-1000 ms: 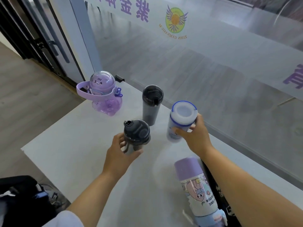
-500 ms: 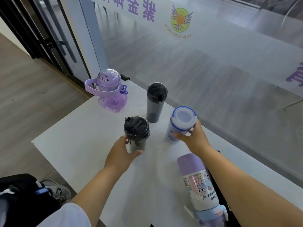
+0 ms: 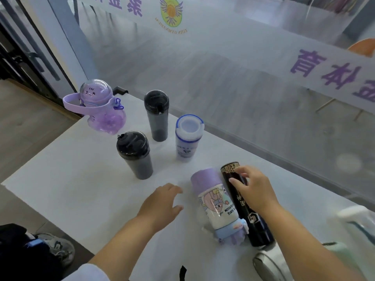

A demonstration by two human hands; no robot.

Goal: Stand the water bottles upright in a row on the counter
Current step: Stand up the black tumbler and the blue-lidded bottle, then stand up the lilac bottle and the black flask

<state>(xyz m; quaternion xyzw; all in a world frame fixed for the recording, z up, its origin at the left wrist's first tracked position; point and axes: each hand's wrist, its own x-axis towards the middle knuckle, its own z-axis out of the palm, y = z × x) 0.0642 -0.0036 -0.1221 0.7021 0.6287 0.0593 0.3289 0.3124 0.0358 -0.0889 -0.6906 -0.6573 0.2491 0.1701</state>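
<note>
White laminate counter (image 3: 60, 189), viewed from above. 4 bottles stand upright on the far side: a translucent purple character-shaped bottle with a domed lid and strap (image 3: 95, 106), a tall smoky-grey plastic tumbler with a black lid (image 3: 156, 118), a shorter smoky-grey plastic bottle with a black spouted lid (image 3: 135, 157), and a white plastic bottle with a blue-rimmed cap (image 3: 188, 138). They form a loose cluster, not a clean line. 2 more lie flat nearer the person, side by side and touching: a white cartoon-printed bottle with a purple end (image 3: 218, 203) and, on its right, a glossy black cylindrical flask with a gold-patterned band (image 3: 251, 220). Both long axes run away from the person, with the far ends angled slightly left. The purple end and the gold band point toward the standing group. The right hand (image 3: 255, 191) is over the far half of the flask, fingers spread and loosely bent. The fingertips seem to touch it, but the hand is not wrapped round it. The left hand (image 3: 162, 203) is open and empty, low over the counter just left of the cartoon bottle and apart from it. Judgement: the right hand is nearer the flask and the left is nearer the cartoon bottle. Each bottle needs pivoting up onto its base, and I cannot tell which end of the flask is the base.
</note>
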